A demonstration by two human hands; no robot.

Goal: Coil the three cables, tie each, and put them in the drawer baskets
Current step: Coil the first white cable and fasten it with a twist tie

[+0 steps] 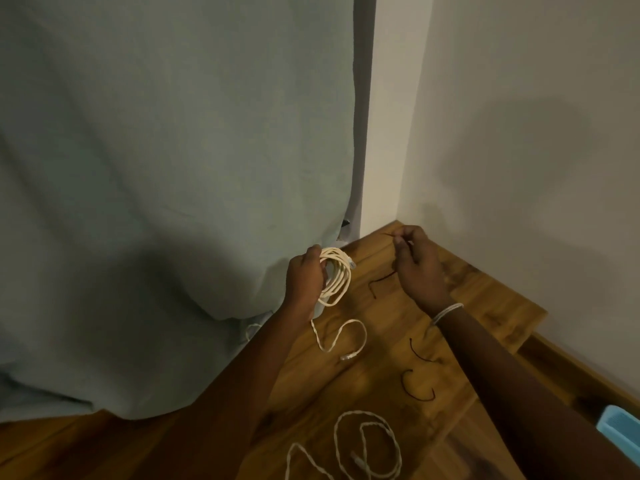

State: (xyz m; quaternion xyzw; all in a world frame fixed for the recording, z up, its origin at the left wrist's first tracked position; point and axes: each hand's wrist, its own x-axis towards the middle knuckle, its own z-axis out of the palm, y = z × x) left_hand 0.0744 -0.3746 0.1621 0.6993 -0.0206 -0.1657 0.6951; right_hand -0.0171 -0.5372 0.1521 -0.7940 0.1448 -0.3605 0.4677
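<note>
My left hand (305,276) grips a coiled white cable (337,275) above the wooden tabletop (388,306); its loose tail (349,337) hangs down and loops on the wood, ending in a plug. My right hand (417,261) pinches one end of a thin dark tie wire (381,280), lifted just right of the coil, with its other end trailing on the wood. Two more dark tie wires (420,353) (415,388) lie nearer me. An uncoiled white cable (363,445) sprawls at the bottom edge.
A grey-green curtain (173,168) hangs over the table's left part. White walls (519,133) meet in the corner behind the hands. A light blue basket (620,429) shows at the right edge, beside the table.
</note>
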